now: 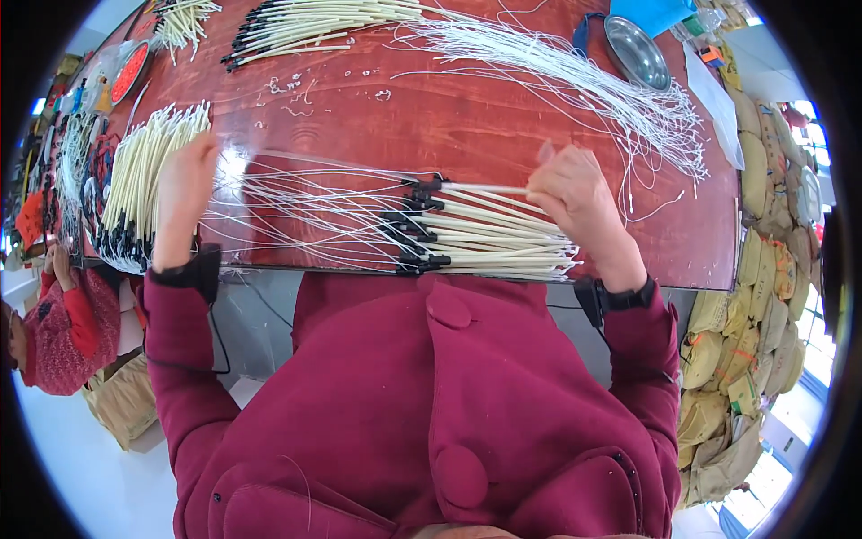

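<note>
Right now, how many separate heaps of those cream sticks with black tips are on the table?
4. One under the right hand, near edge; one beside the left hand; one far left corner; one far middle. More may lie beyond view.

Cream tubes (494, 235) with black end caps — a loose fan lying flat at the near table edge, caps pointing left, thin white cords (305, 211) trailing from them. One tube sits lifted above the rest. Second bundle of tubes (144, 171) — far left, angled, caps toward the near edge.

Tubes (489, 235) on table (431, 126), between hands
</note>
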`<state>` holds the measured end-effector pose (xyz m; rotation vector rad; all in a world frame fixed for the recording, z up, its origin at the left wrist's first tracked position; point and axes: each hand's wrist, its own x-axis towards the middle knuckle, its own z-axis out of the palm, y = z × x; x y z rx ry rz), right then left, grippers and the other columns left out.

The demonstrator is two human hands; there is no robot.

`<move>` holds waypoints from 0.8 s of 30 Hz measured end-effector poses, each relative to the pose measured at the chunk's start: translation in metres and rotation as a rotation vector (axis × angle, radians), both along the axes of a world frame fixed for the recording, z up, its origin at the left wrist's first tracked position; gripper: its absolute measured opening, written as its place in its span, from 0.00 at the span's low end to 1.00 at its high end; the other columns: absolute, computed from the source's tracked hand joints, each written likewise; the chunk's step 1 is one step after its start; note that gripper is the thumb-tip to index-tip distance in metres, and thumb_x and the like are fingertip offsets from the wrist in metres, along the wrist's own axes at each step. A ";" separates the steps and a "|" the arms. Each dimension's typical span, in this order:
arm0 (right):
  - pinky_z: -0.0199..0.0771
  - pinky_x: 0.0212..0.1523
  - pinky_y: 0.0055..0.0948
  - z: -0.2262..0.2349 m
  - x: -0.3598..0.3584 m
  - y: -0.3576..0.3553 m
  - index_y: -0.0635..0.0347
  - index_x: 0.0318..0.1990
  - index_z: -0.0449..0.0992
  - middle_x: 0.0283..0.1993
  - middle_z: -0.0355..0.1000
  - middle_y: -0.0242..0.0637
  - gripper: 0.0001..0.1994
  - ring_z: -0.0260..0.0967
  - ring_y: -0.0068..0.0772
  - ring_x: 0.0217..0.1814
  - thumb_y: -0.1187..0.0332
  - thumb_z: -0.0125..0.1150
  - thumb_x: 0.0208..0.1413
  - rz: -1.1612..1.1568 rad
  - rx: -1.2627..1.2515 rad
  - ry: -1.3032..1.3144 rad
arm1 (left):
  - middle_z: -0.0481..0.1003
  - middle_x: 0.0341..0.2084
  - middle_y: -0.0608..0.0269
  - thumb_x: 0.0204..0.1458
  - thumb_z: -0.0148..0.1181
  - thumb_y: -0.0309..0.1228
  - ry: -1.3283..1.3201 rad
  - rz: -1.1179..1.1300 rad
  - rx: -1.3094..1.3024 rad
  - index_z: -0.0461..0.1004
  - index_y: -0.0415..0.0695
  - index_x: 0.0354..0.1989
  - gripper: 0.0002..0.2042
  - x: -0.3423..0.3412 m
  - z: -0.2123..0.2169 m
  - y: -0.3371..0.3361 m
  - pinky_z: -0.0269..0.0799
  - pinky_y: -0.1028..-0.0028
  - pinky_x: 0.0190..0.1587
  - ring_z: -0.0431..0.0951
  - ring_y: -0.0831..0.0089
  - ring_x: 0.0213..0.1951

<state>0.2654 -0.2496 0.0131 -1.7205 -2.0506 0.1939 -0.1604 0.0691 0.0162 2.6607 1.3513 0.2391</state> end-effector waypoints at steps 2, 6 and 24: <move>0.65 0.50 0.38 0.006 0.000 -0.014 0.56 0.31 0.80 0.36 0.78 0.30 0.06 0.70 0.38 0.44 0.69 0.71 0.49 -0.002 -0.033 0.027 | 0.79 0.31 0.49 0.58 0.61 0.28 0.117 0.078 -0.004 0.77 0.40 0.44 0.09 -0.034 0.000 0.007 0.74 0.60 0.41 0.80 0.48 0.37; 0.65 0.56 0.40 0.019 -0.005 -0.024 0.59 0.38 0.81 0.43 0.80 0.34 0.11 0.71 0.41 0.50 0.66 0.71 0.49 0.009 -0.211 0.125 | 0.79 0.43 0.47 0.56 0.65 0.33 0.077 -0.077 0.118 0.78 0.40 0.46 0.13 -0.013 0.004 -0.013 0.73 0.58 0.50 0.78 0.46 0.47; 0.63 0.66 0.44 -0.009 0.021 0.015 0.60 0.64 0.73 0.66 0.69 0.43 0.29 0.65 0.48 0.64 0.63 0.70 0.55 -0.228 -0.060 -0.062 | 0.71 0.40 0.53 0.53 0.55 0.24 -0.117 -0.770 0.072 0.71 0.40 0.39 0.06 0.198 -0.045 -0.069 0.73 0.59 0.46 0.75 0.54 0.46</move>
